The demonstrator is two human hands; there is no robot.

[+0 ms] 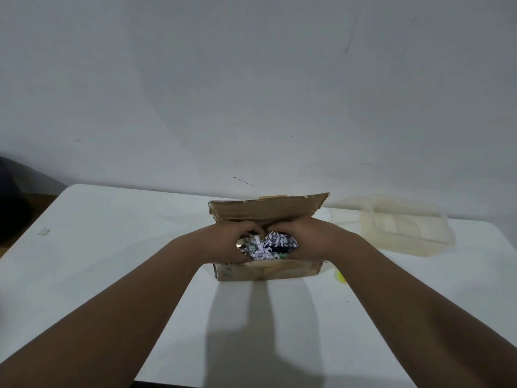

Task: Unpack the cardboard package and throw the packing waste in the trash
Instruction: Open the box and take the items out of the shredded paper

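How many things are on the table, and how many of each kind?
Cardboard box: 1
Heap of shredded paper in the box: 1
Clear plastic tub: 1
Small yellow thing, mostly hidden beside the box: 1
Hands, left hand and right hand: 2
Total: 6

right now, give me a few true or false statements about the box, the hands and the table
1. The box is open, its far flap standing up. True.
2. Both hands are inside the box. True: the left hand and right hand are cupped around the shredded paper.
3. The box is empty. False: it holds shredded paper and something shiny at its left end.
4. A clear plastic container sits to the left of the box. False: it sits to the right, near the wall.
5. The box stands on the floor. False: it stands on the white table.
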